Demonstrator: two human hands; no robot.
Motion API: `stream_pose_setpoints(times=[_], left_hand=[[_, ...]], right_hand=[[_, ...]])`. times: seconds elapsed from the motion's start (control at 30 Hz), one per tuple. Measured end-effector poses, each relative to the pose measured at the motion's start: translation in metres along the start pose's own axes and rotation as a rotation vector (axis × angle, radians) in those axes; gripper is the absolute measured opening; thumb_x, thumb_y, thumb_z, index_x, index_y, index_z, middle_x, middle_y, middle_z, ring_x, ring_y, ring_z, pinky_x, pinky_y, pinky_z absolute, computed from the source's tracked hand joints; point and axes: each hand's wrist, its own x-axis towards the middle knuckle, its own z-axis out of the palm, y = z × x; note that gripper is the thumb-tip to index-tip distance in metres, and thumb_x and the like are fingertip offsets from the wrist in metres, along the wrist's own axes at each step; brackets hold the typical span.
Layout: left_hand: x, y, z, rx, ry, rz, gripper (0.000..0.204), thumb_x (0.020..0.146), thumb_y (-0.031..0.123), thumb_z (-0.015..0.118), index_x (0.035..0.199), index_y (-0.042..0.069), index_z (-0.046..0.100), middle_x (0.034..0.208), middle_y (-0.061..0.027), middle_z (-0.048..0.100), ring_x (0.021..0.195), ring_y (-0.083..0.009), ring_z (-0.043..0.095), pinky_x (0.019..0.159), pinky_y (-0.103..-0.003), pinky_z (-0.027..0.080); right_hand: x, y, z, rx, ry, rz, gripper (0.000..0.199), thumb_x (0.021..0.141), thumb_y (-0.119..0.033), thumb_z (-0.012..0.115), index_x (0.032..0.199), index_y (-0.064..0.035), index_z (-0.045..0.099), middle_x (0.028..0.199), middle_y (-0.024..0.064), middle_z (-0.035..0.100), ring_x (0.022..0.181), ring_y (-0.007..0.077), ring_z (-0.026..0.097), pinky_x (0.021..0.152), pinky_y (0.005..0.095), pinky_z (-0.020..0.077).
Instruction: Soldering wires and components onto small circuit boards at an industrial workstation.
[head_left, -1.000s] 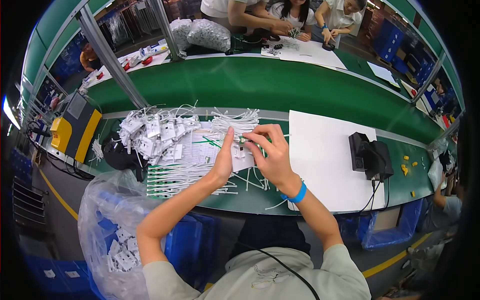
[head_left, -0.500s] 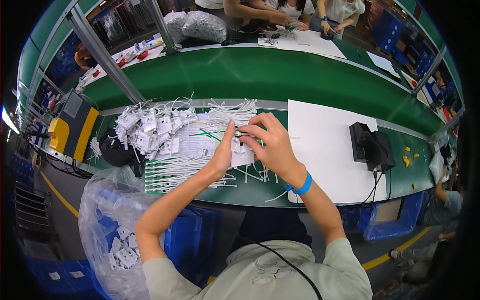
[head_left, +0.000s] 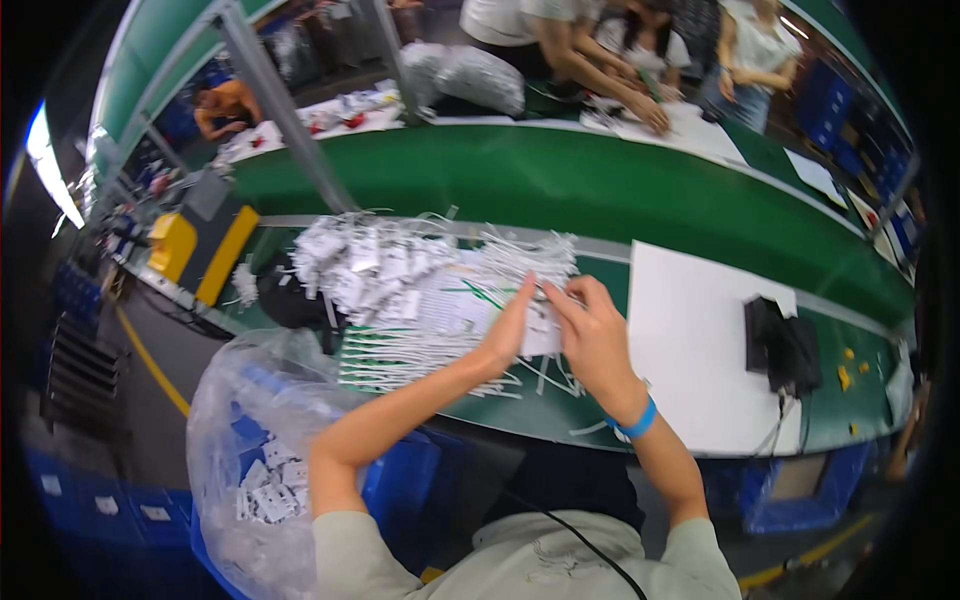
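Note:
A small flat white part (head_left: 541, 337) is held up between my two hands above the bench. My left hand (head_left: 507, 332) is closed along its left side, thumb upward. From the other side, the fingers of my right hand (head_left: 598, 338), which has a blue wristband, close on the part near its top. Blur hides the details at the fingertips. Just behind the hands lies a bundle of white cables (head_left: 520, 255). Left of them are a printed paper sheet (head_left: 447, 308), a row of white cables with green ends (head_left: 405, 358), and a heap of white plastic parts (head_left: 365, 265).
A white board (head_left: 680, 370) lies to the right, bearing a black boxy device (head_left: 782, 345). Small yellow pieces (head_left: 845, 378) are scattered beyond it. A yellow-and-grey machine (head_left: 205, 240) stands far left. Below the bench, a plastic-lined blue crate (head_left: 375, 475) holds white parts. Other people work across the green divider (head_left: 560, 180).
My view has swung, so the whole scene sits lower and further right. Both hands stay on the white part, and the right fingers have shifted slightly at its top.

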Motion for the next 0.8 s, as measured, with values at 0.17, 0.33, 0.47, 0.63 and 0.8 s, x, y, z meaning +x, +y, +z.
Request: stream_pose_setpoints(times=[0.17,0.33,0.47,0.63,0.8], left_hand=[[0.002,0.005,-0.008,0.213,0.049,0.134,0.065,0.102,0.059,0.048,0.112,-0.003,0.067,0.099,-0.0076,0.068,0.089,-0.0122,0.061,0.078,-0.027,0.05],[-0.004,0.009,-0.005,0.345,-0.11,0.222,0.036,0.095,0.028,0.071,0.108,-0.005,0.07,0.095,-0.0082,0.072,0.086,-0.0106,0.066,0.074,-0.026,0.053],[0.0,0.006,-0.004,0.371,-0.074,0.262,0.032,0.096,0.026,0.069,0.113,-0.002,0.069,0.096,-0.0066,0.072,0.084,-0.0096,0.065,0.074,-0.026,0.053],[0.005,-0.001,-0.008,0.46,-0.034,0.296,0.03,0.098,0.024,0.067,0.116,0.0,0.068,0.103,-0.0062,0.071,0.094,-0.0098,0.064,0.08,-0.026,0.053],[0.005,-0.003,-0.01,0.544,0.032,0.348,0.035,0.094,0.027,0.073,0.113,-0.001,0.066,0.095,-0.0074,0.071,0.084,-0.0116,0.066,0.073,-0.028,0.054]], right_hand=[[0.003,-0.003,0.004,0.24,0.067,0.179,0.031,0.087,0.004,0.064,0.117,-0.0031,0.068,0.096,0.0125,0.062,0.075,0.028,0.065,0.063,0.0356,0.0512],[0.002,0.007,0.0,0.489,0.066,0.417,0.015,0.086,-0.004,0.072,0.095,0.0014,0.062,0.088,0.0105,0.063,0.072,0.0189,0.061,0.06,0.0303,0.0479],[-0.005,0.013,-0.004,0.48,0.058,0.379,0.017,0.086,-0.007,0.074,0.095,0.0017,0.062,0.085,0.01,0.062,0.071,0.018,0.06,0.061,0.0306,0.0481],[-0.011,0.018,-0.014,0.409,0.012,0.381,0.013,0.087,-0.008,0.072,0.09,0.0022,0.065,0.083,0.0096,0.064,0.067,0.0182,0.057,0.061,0.031,0.0462],[-0.015,0.025,-0.012,0.347,-0.09,0.428,0.011,0.085,-0.009,0.071,0.088,0.0015,0.069,0.079,0.0099,0.066,0.064,0.0172,0.053,0.058,0.0313,0.0446]])
